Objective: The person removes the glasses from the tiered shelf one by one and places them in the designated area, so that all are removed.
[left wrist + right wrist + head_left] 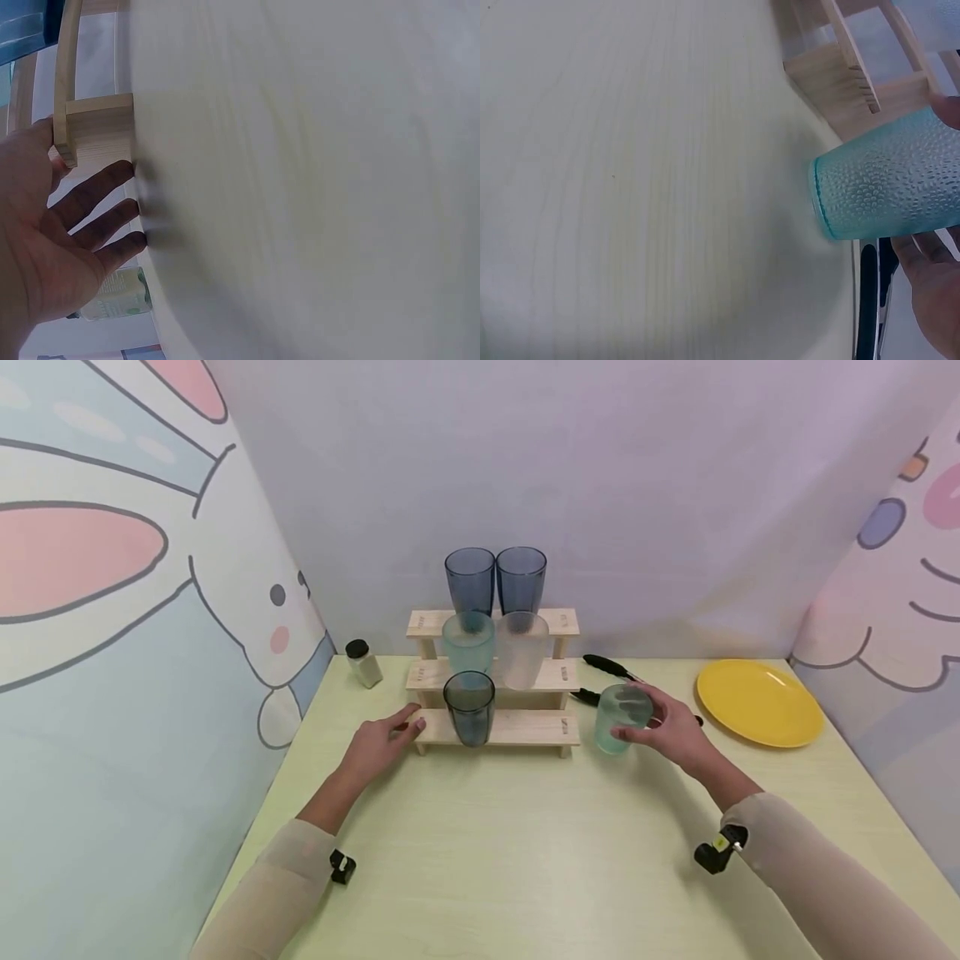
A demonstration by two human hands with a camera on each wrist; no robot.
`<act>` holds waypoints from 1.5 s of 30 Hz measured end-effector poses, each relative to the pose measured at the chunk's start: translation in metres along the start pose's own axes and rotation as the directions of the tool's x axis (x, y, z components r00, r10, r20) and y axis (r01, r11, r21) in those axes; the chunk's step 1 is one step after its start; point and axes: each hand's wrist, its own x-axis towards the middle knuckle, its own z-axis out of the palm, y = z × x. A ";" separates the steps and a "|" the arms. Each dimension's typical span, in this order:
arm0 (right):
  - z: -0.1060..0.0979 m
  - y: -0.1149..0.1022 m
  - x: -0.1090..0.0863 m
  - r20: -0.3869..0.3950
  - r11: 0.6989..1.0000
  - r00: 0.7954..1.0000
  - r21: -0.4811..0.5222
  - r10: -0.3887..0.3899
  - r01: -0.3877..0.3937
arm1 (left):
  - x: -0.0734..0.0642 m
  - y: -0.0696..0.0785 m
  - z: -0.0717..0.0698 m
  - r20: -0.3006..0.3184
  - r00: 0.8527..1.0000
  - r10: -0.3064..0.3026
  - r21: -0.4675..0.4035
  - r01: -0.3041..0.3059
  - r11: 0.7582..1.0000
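A three-step wooden stand (525, 727) stands against the back wall. At the left end of its lowest step, my left hand (375, 748) pinches the board between thumb and index; the other fingers (105, 225) extend below, near the tabletop. My right hand (675, 732) grips a teal textured cup (889, 184) just right of the stand. Whether that cup's base touches the table is unclear. A dark grey cup (471, 714) sits on the lowest step. The middle step carries a teal cup (467, 647) and a frosted clear cup (522, 652). Two blue-grey cups, left (470, 581) and right (521, 581), occupy the top.
Black-handled tongs (606, 665) lie behind the held cup, partly hidden by it and the right hand. A yellow plate (761, 703) is at the back right. A small black-capped jar (365, 665) stands left of the stand. Decorated walls enclose the pale table (510, 860).
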 end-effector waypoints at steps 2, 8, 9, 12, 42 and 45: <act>0.000 0.001 0.000 0.002 1.000 1.000 0.005 -0.010 0.010 | 0.000 0.000 0.000 -0.005 1.000 0.001 0.002 -0.001 1.000; -0.003 0.002 0.000 0.019 1.000 0.999 0.010 -0.030 0.029 | 0.000 -0.001 -0.001 -0.017 1.000 0.009 0.008 -0.009 1.000; -0.003 0.002 0.000 0.022 0.999 0.999 0.010 -0.031 0.031 | 0.000 -0.001 -0.001 -0.017 1.000 0.009 0.009 -0.008 1.000; -0.004 0.002 0.000 0.028 0.999 0.999 0.010 -0.032 0.032 | 0.000 -0.001 -0.001 -0.018 1.000 0.003 0.004 -0.003 1.000; -0.012 -0.046 0.000 -0.065 0.983 0.982 -0.064 -0.179 0.175 | 0.002 0.000 -0.002 0.010 1.000 -0.020 0.010 0.020 1.000; -0.010 -0.056 -0.001 -0.060 0.980 0.980 -0.069 -0.190 0.186 | 0.001 0.000 -0.001 0.011 1.000 -0.023 0.004 0.023 1.000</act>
